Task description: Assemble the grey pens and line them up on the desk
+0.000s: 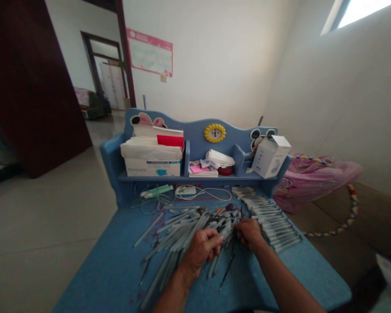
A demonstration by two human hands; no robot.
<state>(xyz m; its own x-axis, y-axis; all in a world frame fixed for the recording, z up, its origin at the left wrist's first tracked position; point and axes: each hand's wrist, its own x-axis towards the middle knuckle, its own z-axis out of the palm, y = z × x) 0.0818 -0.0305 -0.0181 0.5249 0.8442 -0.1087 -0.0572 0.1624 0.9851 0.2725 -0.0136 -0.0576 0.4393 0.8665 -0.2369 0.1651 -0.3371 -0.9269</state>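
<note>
A loose pile of translucent pen barrels (pixel 189 224) covers the middle of the blue desk, with dark slim pieces mixed in. My left hand (pixel 203 248) is over the near side of the pile, thumb and fingers pinched together; what they hold is hidden. At the pile's right edge, my right hand (pixel 249 233) is closed, its fingertips pressed together. A thin dark stick shows just above those fingertips, but I cannot tell if it is held. Beside this hand, a neat row of pens (pixel 275 221) lies side by side. One thin dark rod (pixel 227 273) rests between my forearms.
Along the back of the blue desk (pixel 94 274) runs a shelf with a mask box (pixel 153 167), papers (pixel 203 173) and a white carton (pixel 270 158). A white cable (pixel 215 190) and green-white sticks (pixel 157 191) lie before it. A pink bag (pixel 316 178) and hoop stand right.
</note>
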